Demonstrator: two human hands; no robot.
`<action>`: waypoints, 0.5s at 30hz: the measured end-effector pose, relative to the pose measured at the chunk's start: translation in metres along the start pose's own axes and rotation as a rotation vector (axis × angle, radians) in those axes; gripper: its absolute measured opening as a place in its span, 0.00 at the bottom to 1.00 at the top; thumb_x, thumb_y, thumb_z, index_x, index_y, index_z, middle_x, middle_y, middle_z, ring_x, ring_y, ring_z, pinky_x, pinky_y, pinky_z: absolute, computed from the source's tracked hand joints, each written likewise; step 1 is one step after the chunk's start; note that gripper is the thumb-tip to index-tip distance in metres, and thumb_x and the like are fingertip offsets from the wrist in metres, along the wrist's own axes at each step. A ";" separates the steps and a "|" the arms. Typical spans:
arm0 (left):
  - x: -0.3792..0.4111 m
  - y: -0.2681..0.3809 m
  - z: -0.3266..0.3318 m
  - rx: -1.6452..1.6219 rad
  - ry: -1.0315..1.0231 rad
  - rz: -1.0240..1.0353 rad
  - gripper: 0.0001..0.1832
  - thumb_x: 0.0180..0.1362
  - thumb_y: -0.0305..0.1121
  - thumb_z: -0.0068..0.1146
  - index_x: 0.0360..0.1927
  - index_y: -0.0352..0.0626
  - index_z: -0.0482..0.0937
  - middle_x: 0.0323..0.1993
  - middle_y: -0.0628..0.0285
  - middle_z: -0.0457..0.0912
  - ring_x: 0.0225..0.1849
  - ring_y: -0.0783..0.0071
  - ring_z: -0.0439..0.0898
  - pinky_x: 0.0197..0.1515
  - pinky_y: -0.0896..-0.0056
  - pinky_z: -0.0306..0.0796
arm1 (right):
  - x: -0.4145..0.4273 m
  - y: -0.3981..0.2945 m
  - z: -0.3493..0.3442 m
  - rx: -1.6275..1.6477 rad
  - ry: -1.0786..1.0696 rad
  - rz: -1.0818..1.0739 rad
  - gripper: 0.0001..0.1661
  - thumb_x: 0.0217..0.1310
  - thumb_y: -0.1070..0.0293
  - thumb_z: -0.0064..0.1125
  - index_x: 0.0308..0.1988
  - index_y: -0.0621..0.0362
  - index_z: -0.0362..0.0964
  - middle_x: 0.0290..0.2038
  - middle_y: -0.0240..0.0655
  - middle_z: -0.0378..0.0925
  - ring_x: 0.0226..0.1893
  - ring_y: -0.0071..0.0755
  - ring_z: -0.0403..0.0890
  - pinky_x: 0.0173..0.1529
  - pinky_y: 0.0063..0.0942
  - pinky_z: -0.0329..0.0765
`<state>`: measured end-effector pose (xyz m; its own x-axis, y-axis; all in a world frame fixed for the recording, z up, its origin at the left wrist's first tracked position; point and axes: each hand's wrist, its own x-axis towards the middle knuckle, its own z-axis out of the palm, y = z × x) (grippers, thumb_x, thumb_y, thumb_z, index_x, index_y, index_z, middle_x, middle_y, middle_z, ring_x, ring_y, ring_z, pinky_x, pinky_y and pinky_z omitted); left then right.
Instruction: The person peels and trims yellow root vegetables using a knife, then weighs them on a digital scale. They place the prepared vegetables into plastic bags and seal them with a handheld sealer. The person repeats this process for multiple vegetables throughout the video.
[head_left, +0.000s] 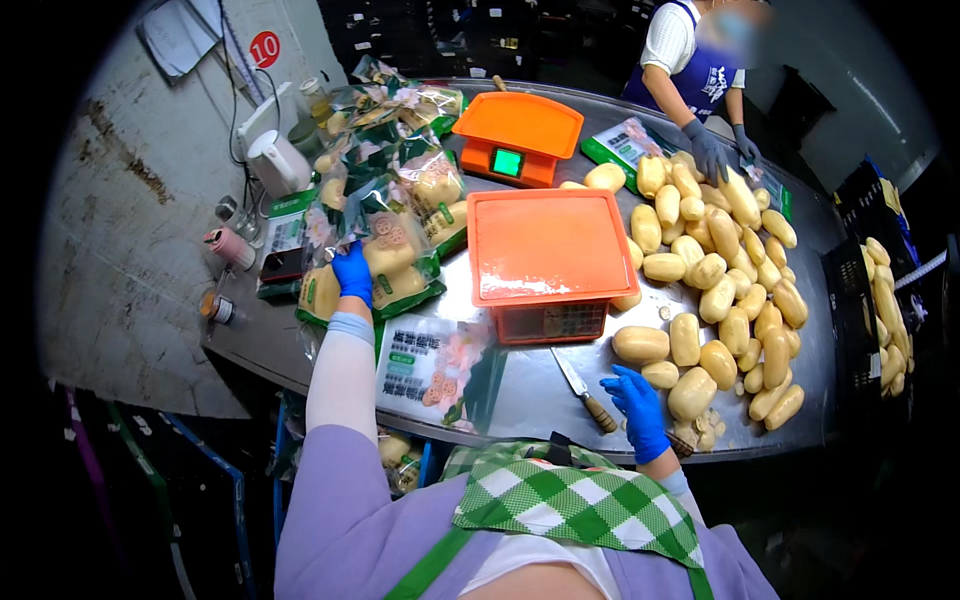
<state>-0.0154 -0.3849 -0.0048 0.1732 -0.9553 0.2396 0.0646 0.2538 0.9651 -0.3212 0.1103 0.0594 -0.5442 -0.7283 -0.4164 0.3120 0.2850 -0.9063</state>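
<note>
My left hand (352, 276), in a blue glove, grips the top of a filled plastic bag of lotus root pieces (397, 259) at the left of the steel table. My right hand (637, 409), also gloved in blue, is held apart-fingered near the front edge, holding nothing. Just left of it lies a knife (589, 397) with a wooden handle. An orange scale (553, 247) stands between my hands. Flat printed bags (427, 371) lie in front of it. Peeled lotus root pieces (705, 270) are heaped on the right.
A second orange scale (517, 127) with a lit display stands behind. Across the table, a co-worker's gray-gloved hand (706, 154) touches the heap. A black crate (855, 322) of roots stands far right. A kettle (279, 163), a phone (283, 265) and a jar (217, 307) are at left.
</note>
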 end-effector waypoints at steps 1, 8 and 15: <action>0.001 0.000 -0.001 -0.016 -0.010 0.038 0.12 0.59 0.27 0.55 0.45 0.33 0.75 0.44 0.57 0.80 0.44 0.68 0.78 0.49 0.70 0.69 | 0.004 0.000 0.002 0.005 -0.007 0.006 0.23 0.67 0.55 0.49 0.55 0.55 0.68 0.44 0.34 0.79 0.45 0.24 0.77 0.52 0.28 0.70; -0.097 0.075 -0.013 0.860 -0.087 0.654 0.53 0.40 0.45 0.72 0.68 0.39 0.56 0.69 0.49 0.55 0.68 0.51 0.56 0.69 0.51 0.44 | 0.026 -0.001 0.010 -0.017 -0.065 0.004 0.22 0.67 0.58 0.49 0.54 0.60 0.69 0.42 0.37 0.80 0.43 0.27 0.78 0.50 0.25 0.72; -0.129 0.066 -0.001 1.444 -0.661 0.590 0.56 0.37 0.48 0.72 0.71 0.62 0.52 0.73 0.63 0.43 0.72 0.40 0.36 0.69 0.35 0.32 | 0.023 0.023 0.008 -0.274 -0.260 0.214 0.21 0.64 0.55 0.54 0.48 0.59 0.75 0.36 0.32 0.81 0.34 0.21 0.79 0.38 0.21 0.76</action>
<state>-0.0330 -0.2449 0.0275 -0.5900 -0.7783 0.2150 -0.8028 0.5940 -0.0526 -0.3206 0.0950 0.0298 -0.2640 -0.7576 -0.5969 0.1591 0.5762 -0.8017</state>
